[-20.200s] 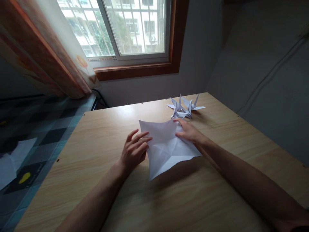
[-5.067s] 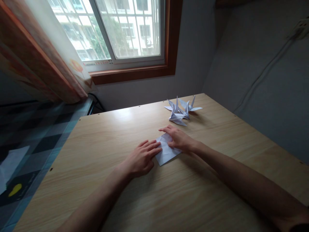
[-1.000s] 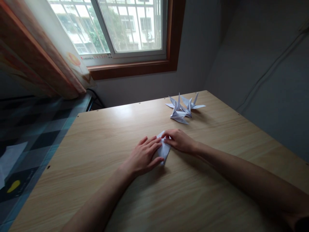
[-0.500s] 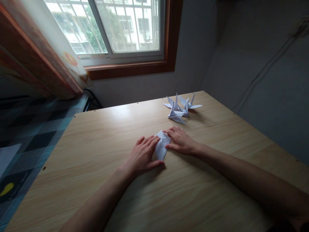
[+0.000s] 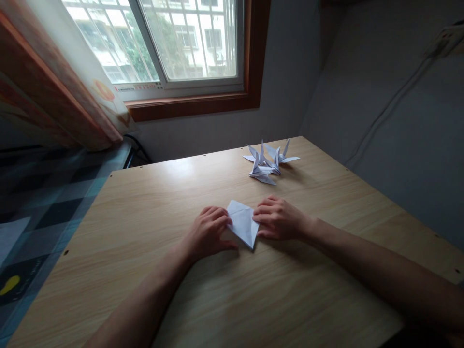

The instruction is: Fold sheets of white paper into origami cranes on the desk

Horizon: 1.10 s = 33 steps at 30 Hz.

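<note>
A small folded sheet of white paper (image 5: pixel 243 225) lies on the wooden table between my hands, roughly kite-shaped, its point toward me. My left hand (image 5: pixel 213 229) rests at its left edge. The fingertips touch the paper there while the thumb sticks out apart over the table. My right hand (image 5: pixel 277 218) is at the right corner, fingers bent and closed on that edge, with the thumb low beside it. Beyond the hands, several white paper cranes (image 5: pixel 264 170) stand grouped with their pointed wings raised.
The light wood table (image 5: pixel 145 203) reaches to the wall under the window (image 5: pixel 195 43). At the left is a lower surface with a checked cloth (image 5: pixel 54 212), below an orange curtain (image 5: pixel 83 111). A cable (image 5: pixel 387 106) hangs from a socket on the right wall.
The paper is turned and more of its face shows. My left hand has drawn back to the left, off the paper's middle. My right hand has shifted slightly right and toward me.
</note>
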Motion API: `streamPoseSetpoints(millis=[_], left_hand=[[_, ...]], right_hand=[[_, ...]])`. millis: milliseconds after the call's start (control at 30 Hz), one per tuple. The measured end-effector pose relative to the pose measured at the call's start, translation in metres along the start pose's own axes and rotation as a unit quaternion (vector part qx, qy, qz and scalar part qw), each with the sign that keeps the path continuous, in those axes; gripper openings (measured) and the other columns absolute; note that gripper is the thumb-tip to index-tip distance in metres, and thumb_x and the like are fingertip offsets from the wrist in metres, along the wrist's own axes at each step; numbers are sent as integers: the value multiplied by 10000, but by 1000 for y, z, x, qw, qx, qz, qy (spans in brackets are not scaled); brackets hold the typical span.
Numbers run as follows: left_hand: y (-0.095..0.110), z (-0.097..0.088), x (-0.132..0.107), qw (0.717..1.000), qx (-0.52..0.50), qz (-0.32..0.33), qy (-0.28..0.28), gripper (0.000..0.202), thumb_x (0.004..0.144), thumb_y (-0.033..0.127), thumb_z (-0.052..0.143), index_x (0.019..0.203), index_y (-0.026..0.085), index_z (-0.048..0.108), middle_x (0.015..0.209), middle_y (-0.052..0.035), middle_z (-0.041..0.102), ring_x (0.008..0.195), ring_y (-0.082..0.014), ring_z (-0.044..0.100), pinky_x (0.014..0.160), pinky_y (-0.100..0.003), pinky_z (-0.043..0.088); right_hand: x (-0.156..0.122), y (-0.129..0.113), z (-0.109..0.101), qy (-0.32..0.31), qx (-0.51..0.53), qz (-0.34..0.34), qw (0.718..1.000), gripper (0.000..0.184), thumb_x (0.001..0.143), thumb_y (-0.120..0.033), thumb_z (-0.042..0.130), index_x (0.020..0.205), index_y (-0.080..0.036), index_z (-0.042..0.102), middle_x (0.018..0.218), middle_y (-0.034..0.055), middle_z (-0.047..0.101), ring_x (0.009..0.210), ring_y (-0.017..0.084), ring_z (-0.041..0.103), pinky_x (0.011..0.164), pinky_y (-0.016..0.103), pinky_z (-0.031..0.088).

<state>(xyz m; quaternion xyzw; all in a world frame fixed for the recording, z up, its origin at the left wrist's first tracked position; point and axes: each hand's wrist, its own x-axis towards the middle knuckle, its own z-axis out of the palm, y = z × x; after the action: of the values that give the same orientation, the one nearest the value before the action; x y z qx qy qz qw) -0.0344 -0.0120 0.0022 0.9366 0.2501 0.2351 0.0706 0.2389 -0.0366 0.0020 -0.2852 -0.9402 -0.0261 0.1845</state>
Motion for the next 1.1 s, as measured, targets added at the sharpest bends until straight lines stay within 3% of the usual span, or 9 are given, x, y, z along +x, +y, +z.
streamPoseSetpoints(millis=[100,300,467,600,700,800,900,1000,1100], left_hand=[[-2,-3,1,999,13,42,-4,471,719,651,679,774,191,599,920,-81,667,931,-220,643,874,-357,483],[-3,-1,0,997,29,73,12,466,841,595,584,637,179,541,781,-59,648,752,-159,651,697,-275,505],[-1,-2,-1,994,65,83,-1,421,893,542,531,676,183,570,795,-63,642,730,-152,635,691,-278,508],[4,-6,0,988,118,93,-21,284,956,298,452,723,191,574,754,-38,640,712,-139,633,653,-264,470],[7,-7,2,984,148,92,-29,194,921,285,480,777,192,571,787,-36,646,715,-151,627,634,-278,441],[10,-4,3,979,184,86,-19,177,901,254,481,749,189,545,769,-31,631,654,-149,591,604,-289,413],[12,-1,5,975,210,69,6,210,900,170,439,709,189,523,706,-15,597,587,-134,543,581,-283,391],[15,1,6,975,217,45,24,203,892,152,438,710,189,521,697,-10,586,565,-125,528,566,-271,383],[19,2,7,972,229,34,42,188,880,149,446,711,188,519,691,-7,584,556,-124,528,551,-266,377]], right_hand=[[-2,1,-1,0,-6,-34,999,368,920,-508,525,898,-167,663,908,93,701,895,210,596,815,353,411],[2,4,-2,-19,-43,-67,997,276,1001,-281,424,856,-172,633,814,68,671,760,163,579,715,295,422],[2,3,0,-4,-90,-97,991,255,966,-101,396,819,-156,596,749,55,641,675,151,555,649,279,413],[1,5,3,6,-95,-87,992,253,969,-117,402,807,-171,589,746,48,646,680,155,553,649,277,428],[1,7,6,17,-71,-57,996,247,970,-125,409,812,-179,590,778,49,659,714,156,564,676,275,448],[2,1,8,63,-50,-3,997,189,948,-110,429,881,-175,593,886,77,672,799,178,581,736,305,473],[0,-14,9,163,-23,80,983,172,897,-92,454,976,-176,582,1020,113,648,941,221,577,839,379,484],[-2,-32,6,223,-4,77,972,161,875,-177,503,1017,-201,573,1057,111,623,1021,243,573,873,415,489],[2,-41,5,222,-8,58,973,197,890,-230,516,1071,-183,580,1096,120,625,1104,252,564,935,419,470]])
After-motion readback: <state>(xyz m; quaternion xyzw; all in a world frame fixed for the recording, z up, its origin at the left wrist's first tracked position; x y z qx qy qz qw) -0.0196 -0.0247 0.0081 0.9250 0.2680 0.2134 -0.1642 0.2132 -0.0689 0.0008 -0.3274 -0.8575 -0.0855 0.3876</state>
